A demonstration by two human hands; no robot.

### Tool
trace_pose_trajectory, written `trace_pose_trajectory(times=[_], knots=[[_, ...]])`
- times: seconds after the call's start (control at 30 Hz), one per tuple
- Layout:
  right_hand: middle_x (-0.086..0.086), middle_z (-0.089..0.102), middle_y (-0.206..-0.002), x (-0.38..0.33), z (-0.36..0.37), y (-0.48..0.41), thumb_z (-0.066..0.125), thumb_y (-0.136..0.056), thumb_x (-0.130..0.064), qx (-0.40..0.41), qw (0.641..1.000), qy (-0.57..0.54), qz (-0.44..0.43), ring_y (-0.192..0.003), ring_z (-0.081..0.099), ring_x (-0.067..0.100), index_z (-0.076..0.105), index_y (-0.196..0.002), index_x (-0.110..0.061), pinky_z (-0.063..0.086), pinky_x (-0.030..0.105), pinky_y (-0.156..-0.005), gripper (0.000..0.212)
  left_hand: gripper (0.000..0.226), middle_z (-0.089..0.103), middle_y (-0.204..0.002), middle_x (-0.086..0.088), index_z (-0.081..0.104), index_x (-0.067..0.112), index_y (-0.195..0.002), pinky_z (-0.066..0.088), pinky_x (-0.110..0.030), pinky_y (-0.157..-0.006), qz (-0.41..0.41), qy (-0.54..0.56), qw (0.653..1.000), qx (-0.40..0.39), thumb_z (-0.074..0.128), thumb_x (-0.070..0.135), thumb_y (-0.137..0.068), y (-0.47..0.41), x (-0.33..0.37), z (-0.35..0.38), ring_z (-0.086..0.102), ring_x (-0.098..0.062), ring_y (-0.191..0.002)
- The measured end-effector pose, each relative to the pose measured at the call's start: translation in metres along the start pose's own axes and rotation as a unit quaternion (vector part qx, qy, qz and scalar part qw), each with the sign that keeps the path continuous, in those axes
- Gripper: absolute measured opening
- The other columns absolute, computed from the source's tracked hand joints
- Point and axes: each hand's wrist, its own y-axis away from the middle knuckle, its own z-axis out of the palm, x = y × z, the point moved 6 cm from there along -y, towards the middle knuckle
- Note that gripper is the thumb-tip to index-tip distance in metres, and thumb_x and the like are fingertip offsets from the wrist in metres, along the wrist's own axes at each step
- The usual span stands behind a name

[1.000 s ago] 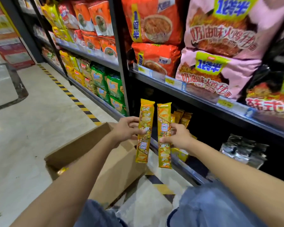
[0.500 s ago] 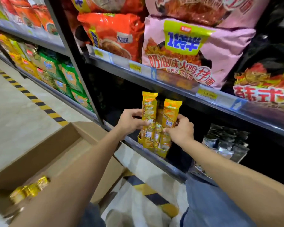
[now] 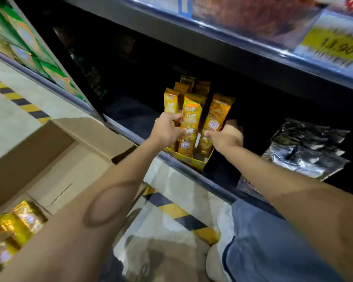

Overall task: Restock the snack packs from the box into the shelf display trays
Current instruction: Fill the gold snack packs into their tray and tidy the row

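Since the earlier frame, both packs have been lowered further into the display tray (image 3: 194,163), so their lower ends now sit inside it. The left pack (image 3: 190,119) is gripped by the left hand (image 3: 167,131) and the right pack (image 3: 215,117) is pinched by the right hand (image 3: 227,137), in front of the stocked packs (image 3: 186,84). Spare packs (image 3: 14,226) (gold, blurred) lie in the box (image 3: 49,159), left of the tray. If released hastily, the 2 tall packs could tip over the tray's low front wall.
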Motion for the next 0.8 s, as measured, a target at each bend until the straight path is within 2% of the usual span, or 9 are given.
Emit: trace_pose_trajectory(times=[0.1,0.2,0.3,0.33,0.43,0.5,0.57,0.63,0.8], knots=[[0.014,0.060,-0.118,0.007,0.012,-0.010,0.061,-0.086,-0.044,-0.011,1.000,0.020,0.019,-0.112,0.056,0.032,0.053,-0.116,-0.006,0.046,0.032,-0.084,0.049,0.042,0.067,-0.109,-0.007,0.062,0.004,-0.120,0.051,-0.035,-0.094,-0.007,-0.032,0.999,0.015,0.074,0.015,-0.080,-0.005,0.000,0.000,0.065,-0.020,-0.100],[0.014,0.060,-0.120,0.011,0.022,-0.019,0.060,-0.087,-0.045,-0.020,0.999,0.040,0.018,-0.114,0.054,0.033,0.053,-0.119,-0.005,0.045,0.034,-0.086,0.051,0.021,0.067,-0.094,-0.002,0.068,0.009,-0.103,0.050,-0.028,-0.084,0.011,-0.085,0.996,0.028,0.070,0.017,-0.084,-0.009,0.008,0.000,0.064,-0.018,-0.093],[0.013,0.059,-0.120,0.015,0.033,-0.032,0.061,-0.086,-0.045,-0.031,0.998,0.032,0.033,-0.113,0.055,0.033,0.049,-0.122,-0.007,0.045,0.032,-0.083,0.053,0.011,0.067,-0.091,-0.004,0.068,0.015,-0.095,0.044,-0.026,-0.073,0.013,-0.126,0.990,0.066,0.067,0.020,-0.086,-0.010,0.010,0.003,0.063,-0.022,-0.091],[0.013,0.057,-0.123,0.016,0.035,-0.036,0.062,-0.085,-0.046,-0.033,0.998,0.025,0.042,-0.114,0.054,0.033,0.050,-0.124,-0.008,0.043,0.030,-0.081,0.056,0.013,0.068,-0.093,-0.003,0.068,0.016,-0.098,0.044,-0.028,-0.074,0.012,-0.134,0.988,0.076,0.066,0.021,-0.087,-0.010,0.009,0.005,0.064,-0.023,-0.093],[0.014,0.053,-0.132,0.016,0.042,-0.046,0.059,-0.084,-0.053,-0.058,0.996,0.003,0.065,-0.119,0.052,0.031,0.051,-0.129,-0.010,0.041,0.028,-0.085,0.063,0.029,0.069,-0.111,-0.003,0.066,0.018,-0.116,0.047,-0.032,-0.089,-0.007,-0.110,0.989,0.103,0.064,0.022,-0.088,-0.009,0.008,0.011,0.062,-0.021,-0.105],[0.013,0.055,-0.130,0.019,0.048,-0.050,0.057,-0.084,-0.056,-0.066,0.995,-0.006,0.073,-0.117,0.054,0.030,0.051,-0.130,-0.013,0.040,0.027,-0.083,0.064,0.033,0.068,-0.116,-0.001,0.064,0.018,-0.119,0.046,-0.032,-0.095,-0.009,-0.082,0.991,0.102,0.065,0.023,-0.087,-0.008,0.007,0.017,0.061,-0.017,-0.110],[0.011,0.057,-0.128,0.020,0.049,-0.055,0.063,-0.080,-0.054,-0.038,0.998,-0.018,0.055,-0.114,0.056,0.030,0.050,-0.127,-0.017,0.040,0.027,-0.078,0.062,0.040,0.067,-0.118,-0.001,0.063,0.017,-0.121,0.047,-0.034,-0.098,-0.017,-0.069,0.993,0.092,0.070,0.028,-0.083,-0.006,0.004,0.024,0.060,-0.017,-0.113],[0.010,0.056,-0.127,0.019,0.045,-0.057,0.072,-0.077,-0.046,-0.002,0.998,-0.047,0.033,-0.115,0.056,0.030,0.048,-0.125,-0.017,0.044,0.031,-0.082,0.061,0.048,0.066,-0.117,-0.002,0.062,0.018,-0.120,0.049,-0.035,-0.094,-0.038,-0.079,0.992,0.096,0.075,0.034,-0.077,-0.004,-0.002,0.032,0.059,-0.020,-0.112],[0.011,0.058,-0.124,0.020,0.044,-0.059,0.078,-0.070,-0.045,0.021,0.997,-0.070,0.025,-0.116,0.055,0.030,0.048,-0.125,-0.018,0.049,0.040,-0.092,0.068,0.032,0.070,-0.095,-0.005,0.064,0.016,-0.103,0.049,-0.033,-0.075,-0.037,-0.114,0.981,0.151,0.073,0.035,-0.078,0.001,-0.007,0.042,0.064,-0.027,-0.091]])
